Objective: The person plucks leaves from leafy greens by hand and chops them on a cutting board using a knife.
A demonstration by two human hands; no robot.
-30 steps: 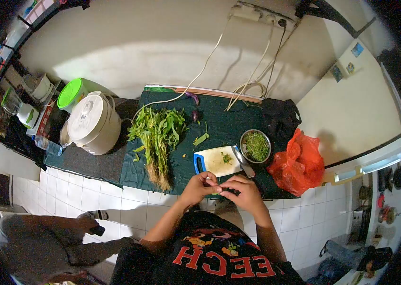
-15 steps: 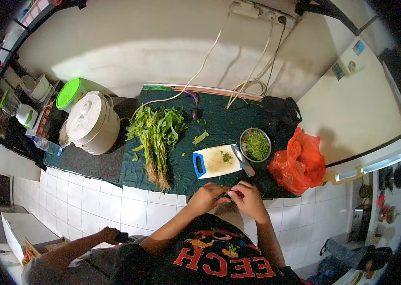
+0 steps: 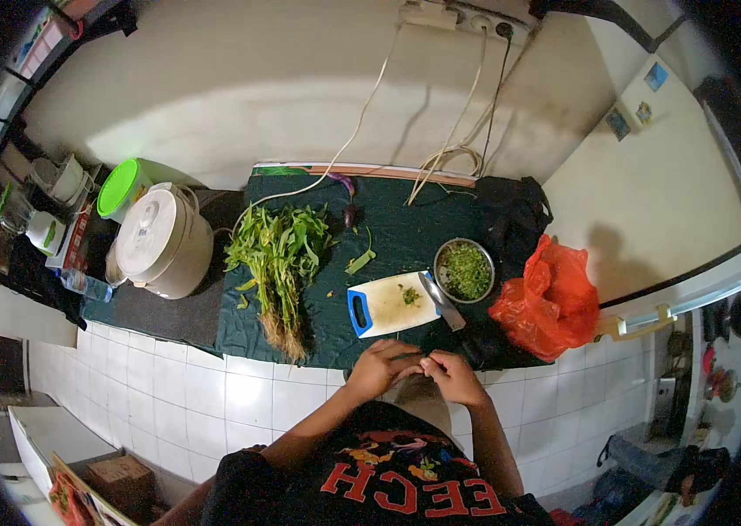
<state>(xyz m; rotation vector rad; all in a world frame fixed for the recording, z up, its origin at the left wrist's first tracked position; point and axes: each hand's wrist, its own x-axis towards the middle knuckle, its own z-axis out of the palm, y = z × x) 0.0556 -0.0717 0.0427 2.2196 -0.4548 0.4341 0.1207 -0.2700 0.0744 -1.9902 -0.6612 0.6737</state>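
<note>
My left hand (image 3: 379, 368) and my right hand (image 3: 453, 377) meet in front of the counter's near edge, fingers curled and touching. Whatever they pinch is too small or hidden to make out. Just beyond them lies a white cutting board (image 3: 384, 307) with a blue handle end and a few chopped green bits (image 3: 410, 295). A knife (image 3: 442, 302) rests across its right edge. Beside it stands a metal bowl (image 3: 491, 282) of chopped greens (image 3: 465, 270). To the left, a bunch of leafy greens with roots (image 3: 276, 254) lies on the dark green cloth (image 3: 335, 351).
A red plastic bag (image 3: 550, 302) sits at the counter's right end. At the left are a rice cooker (image 3: 156, 241), a green-lidded container (image 3: 119, 188) and a water bottle (image 3: 85, 285). An eggplant (image 3: 350, 216) lies at the back. Another person's arm (image 3: 188, 508) shows at lower left.
My hands stay together at nearly the same spot; the green bit seen between them before no longer shows. The other person's hand with a dark object has gone from view. The view has shifted slightly.
</note>
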